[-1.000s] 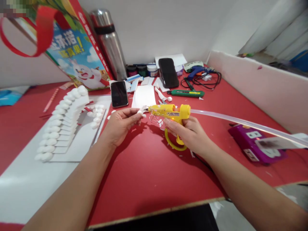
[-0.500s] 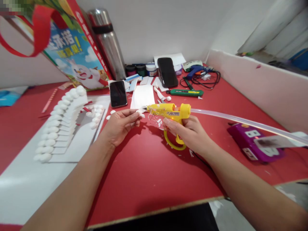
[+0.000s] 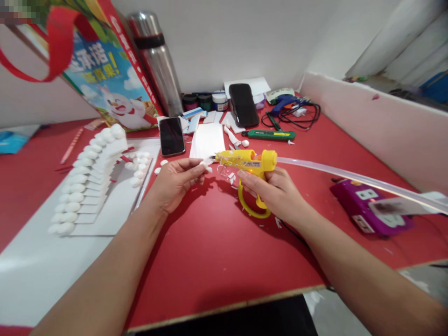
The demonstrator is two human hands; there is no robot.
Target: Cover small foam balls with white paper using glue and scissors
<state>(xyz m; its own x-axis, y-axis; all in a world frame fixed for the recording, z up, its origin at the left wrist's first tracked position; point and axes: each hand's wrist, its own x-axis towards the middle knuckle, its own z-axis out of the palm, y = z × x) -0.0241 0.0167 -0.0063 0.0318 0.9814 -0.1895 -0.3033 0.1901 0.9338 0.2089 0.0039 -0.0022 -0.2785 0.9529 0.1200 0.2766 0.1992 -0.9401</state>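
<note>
My right hand [image 3: 271, 186] is wrapped round the handle of a yellow glue gun [image 3: 241, 158], whose nozzle points left. A long clear glue stick [image 3: 332, 172] runs out of its back end. Between the thumb and fingers of my left hand [image 3: 182, 179] is a small white piece [image 3: 206, 164], right at the nozzle tip. White scraps and strings cling to the gun. At the left a white stepped model [image 3: 101, 175] edged with rounded white pieces stands on a white board [image 3: 63, 275].
Behind my hands lie a phone [image 3: 172, 136], white paper [image 3: 208, 140], a dark phone [image 3: 244, 105] and a green cutter [image 3: 269, 135]. A steel flask [image 3: 157, 65] and printed bag [image 3: 119, 88] stand back left. A purple power strip [image 3: 371, 207] is at the right.
The nozzle tip and the white piece in my left hand have shifted very slightly against each other. Both hands keep their holds.
</note>
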